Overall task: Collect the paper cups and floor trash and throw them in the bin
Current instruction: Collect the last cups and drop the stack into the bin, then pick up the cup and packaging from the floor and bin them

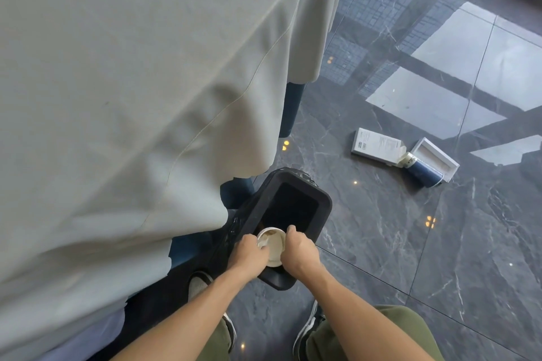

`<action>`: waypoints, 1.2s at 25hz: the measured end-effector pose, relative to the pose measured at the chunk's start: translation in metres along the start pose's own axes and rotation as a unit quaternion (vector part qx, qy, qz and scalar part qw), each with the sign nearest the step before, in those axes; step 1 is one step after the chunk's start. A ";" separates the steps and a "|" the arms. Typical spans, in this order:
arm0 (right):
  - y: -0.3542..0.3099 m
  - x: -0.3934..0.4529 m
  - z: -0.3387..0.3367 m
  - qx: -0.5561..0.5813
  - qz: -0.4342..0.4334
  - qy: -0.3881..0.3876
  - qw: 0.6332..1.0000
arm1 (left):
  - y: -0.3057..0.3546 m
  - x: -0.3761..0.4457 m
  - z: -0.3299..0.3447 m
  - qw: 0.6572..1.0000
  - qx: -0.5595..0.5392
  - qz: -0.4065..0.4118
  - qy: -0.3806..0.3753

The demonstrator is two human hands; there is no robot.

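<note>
— Both hands hold one paper cup (272, 246): left hand (249, 252) and right hand (297, 252) curl round its sides.

— Where is it?

— Right over the near end of the black bin (293, 208), mouth up. Letting go should drop it in.

— More trash?

— Boxes (378, 146) and a blue cup (425, 171) lie far off on the right hand's side.

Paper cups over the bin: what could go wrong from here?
1. Both hands, left hand and right hand, hold the paper cups above the near rim of the bin, not its middle; released here, they might catch the rim and fall outside.
2. The cups look stained inside; residue may drip.
3. The white box and blue cup lie apart, easily forgotten.
</note>
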State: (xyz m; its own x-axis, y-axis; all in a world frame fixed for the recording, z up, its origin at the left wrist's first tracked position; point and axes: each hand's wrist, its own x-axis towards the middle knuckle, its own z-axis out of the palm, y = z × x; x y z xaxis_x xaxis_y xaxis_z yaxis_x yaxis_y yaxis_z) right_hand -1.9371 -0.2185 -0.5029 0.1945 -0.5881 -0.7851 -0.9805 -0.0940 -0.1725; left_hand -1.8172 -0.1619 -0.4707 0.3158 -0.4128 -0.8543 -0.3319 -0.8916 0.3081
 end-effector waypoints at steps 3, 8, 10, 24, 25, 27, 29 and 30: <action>0.000 0.007 0.003 -0.042 -0.023 -0.012 0.999 | 0.000 0.002 -0.004 1.000 0.009 0.006 -0.024; 0.001 -0.024 -0.016 -0.029 -0.054 -0.036 0.997 | 0.002 -0.027 -0.016 1.000 0.011 0.012 -0.014; 0.010 -0.055 -0.037 -0.020 -0.056 -0.042 0.997 | 0.013 -0.059 -0.026 0.999 0.035 0.017 -0.016; 0.194 -0.293 -0.327 0.110 -0.010 0.025 0.994 | 0.274 -0.324 -0.055 0.974 0.142 0.174 0.016; 0.205 -0.295 -0.343 0.113 -0.006 0.041 0.993 | 0.292 -0.329 -0.052 0.969 0.156 0.190 0.017; 0.225 -0.299 -0.373 0.123 0.005 0.065 0.990 | 0.329 -0.336 -0.044 0.956 0.190 0.222 0.029; 0.242 -0.296 -0.402 0.129 0.016 0.086 0.988 | 0.369 -0.337 -0.037 0.942 0.221 0.249 0.042; 0.249 -0.292 -0.416 0.128 0.021 0.094 0.987 | 0.389 -0.335 -0.035 0.934 0.236 0.262 0.051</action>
State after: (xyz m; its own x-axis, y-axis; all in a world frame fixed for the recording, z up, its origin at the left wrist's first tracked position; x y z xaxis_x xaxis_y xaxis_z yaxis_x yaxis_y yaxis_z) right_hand -2.2497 -0.4047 -0.0689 0.1224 -0.7284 -0.6742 -0.9439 0.1244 -0.3058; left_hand -2.0210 -0.3765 -0.0498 0.0746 -0.8071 -0.5856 -0.8121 -0.3900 0.4341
